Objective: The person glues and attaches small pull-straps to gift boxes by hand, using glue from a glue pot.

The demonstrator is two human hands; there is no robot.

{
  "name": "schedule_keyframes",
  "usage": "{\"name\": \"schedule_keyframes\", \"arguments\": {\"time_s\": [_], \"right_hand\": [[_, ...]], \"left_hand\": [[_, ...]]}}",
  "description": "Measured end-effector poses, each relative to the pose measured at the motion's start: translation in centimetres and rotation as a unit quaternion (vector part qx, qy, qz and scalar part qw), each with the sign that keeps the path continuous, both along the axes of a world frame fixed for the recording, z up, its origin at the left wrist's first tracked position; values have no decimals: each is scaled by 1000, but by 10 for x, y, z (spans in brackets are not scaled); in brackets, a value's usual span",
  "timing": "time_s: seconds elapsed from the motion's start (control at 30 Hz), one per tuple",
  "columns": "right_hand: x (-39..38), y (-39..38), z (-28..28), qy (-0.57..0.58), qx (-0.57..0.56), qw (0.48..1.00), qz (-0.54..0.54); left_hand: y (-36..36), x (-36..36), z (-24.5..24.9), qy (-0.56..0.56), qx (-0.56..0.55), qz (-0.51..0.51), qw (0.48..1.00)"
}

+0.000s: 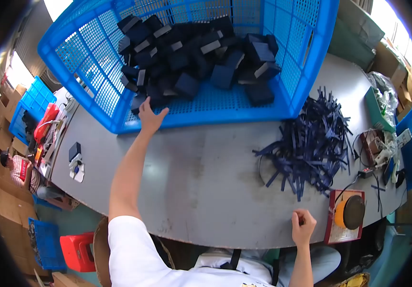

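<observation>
My left hand [152,117] reaches over the low front edge of a large blue plastic crate [201,118], thumb and fingers apart. Its fingertips are right at a small dark navy box [139,103] near the crate's front left. Many similar navy boxes [186,86], some with light grey sides, lie heaped inside. Close to the table's front edge, my right hand [304,226] is curled closed; whatever its fingers may hold is hidden. Beyond that hand spreads a loose pile of dark blue ribbon strips [311,143].
A red tray [332,229] with an orange-and-black round object [350,212] stands right of my right hand. On the grey table [206,182], a dark box [75,151] lies at left. A person [21,172] sits farther left. Cables and tools clutter the right side.
</observation>
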State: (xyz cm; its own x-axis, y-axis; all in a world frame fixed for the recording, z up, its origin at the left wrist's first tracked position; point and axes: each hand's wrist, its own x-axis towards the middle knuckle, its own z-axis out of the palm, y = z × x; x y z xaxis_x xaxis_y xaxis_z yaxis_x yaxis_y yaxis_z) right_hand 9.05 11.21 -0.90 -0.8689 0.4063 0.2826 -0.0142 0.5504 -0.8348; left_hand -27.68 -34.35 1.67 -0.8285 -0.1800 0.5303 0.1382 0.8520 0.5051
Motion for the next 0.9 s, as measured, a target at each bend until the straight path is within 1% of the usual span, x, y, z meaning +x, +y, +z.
{"name": "schedule_keyframes", "arguments": {"time_s": [0.03, 0.1, 0.13, 0.23, 0.3, 0.33, 0.37, 0.4, 0.43, 0.47, 0.5, 0.57, 0.63, 0.7, 0.73, 0.8, 0.83, 0.87, 0.9], "right_hand": [[0, 0, -1, -7, 0, 1000, -11], [-3, 1, -4, -5, -7, 1000, -26], [-4, 0, -2, -11, -2, 1000, -29], [-6, -1, -2, -11, 6, 999, -38], [-7, -1, -6, -15, -3, 999, -50], [-9, 0, -6, -11, -2, 998, -54], [-8, 0, -5, -15, -1, 998, -53], [-7, -1, -3, -21, 0, 998, -52], [-7, -2, -3, -21, -1, 998, -55], [-8, -2, -3, -16, 5, 999, -49], [-7, -2, -2, -11, 12, 999, -42], [-8, -2, -2, -11, 7, 999, -44], [-6, -1, -1, -8, 4, 999, -41], [-5, 0, -1, -6, 2, 999, -41], [-5, 1, -5, -4, 2, 999, -40], [-4, 5, -13, -6, 1, 999, -42], [-8, 4, -7, -3, 4, 999, -38], [-17, 2, 7, 8, 34, 999, -5], [-31, 1, 24, 21, 66, 997, 30]], "left_hand": [[-5, -22, -6, 61, -3, 32, 998], [-14, -58, -14, 39, 61, 141, 987], [-17, -70, -10, 1, 94, 176, 980], [-16, -97, -3, -72, 154, 225, 959], [-14, -109, 5, -183, 124, 186, 957], [3, -106, 13, -150, 124, 214, 957], [5, -118, 3, -104, 218, 122, 963], [6, -130, -9, -58, 309, 29, 949], [28, -128, 1, -79, 427, -97, 895], [56, -120, 6, -93, 390, -130, 907], [73, -125, 1, -66, 237, -149, 958], [112, -108, 11, 27, 119, -82, 989], [121, -98, 16, 32, 122, -75, 989], [124, -84, 21, 64, 144, -192, 969], [126, -68, 25, 73, 125, -207, 968], [136, -20, 27, 170, 27, -173, 970], [134, -2, 20, 167, -23, -201, 965], [130, 13, 12, 163, -72, -226, 958], [129, 24, 5, 147, -105, -229, 957]]}}
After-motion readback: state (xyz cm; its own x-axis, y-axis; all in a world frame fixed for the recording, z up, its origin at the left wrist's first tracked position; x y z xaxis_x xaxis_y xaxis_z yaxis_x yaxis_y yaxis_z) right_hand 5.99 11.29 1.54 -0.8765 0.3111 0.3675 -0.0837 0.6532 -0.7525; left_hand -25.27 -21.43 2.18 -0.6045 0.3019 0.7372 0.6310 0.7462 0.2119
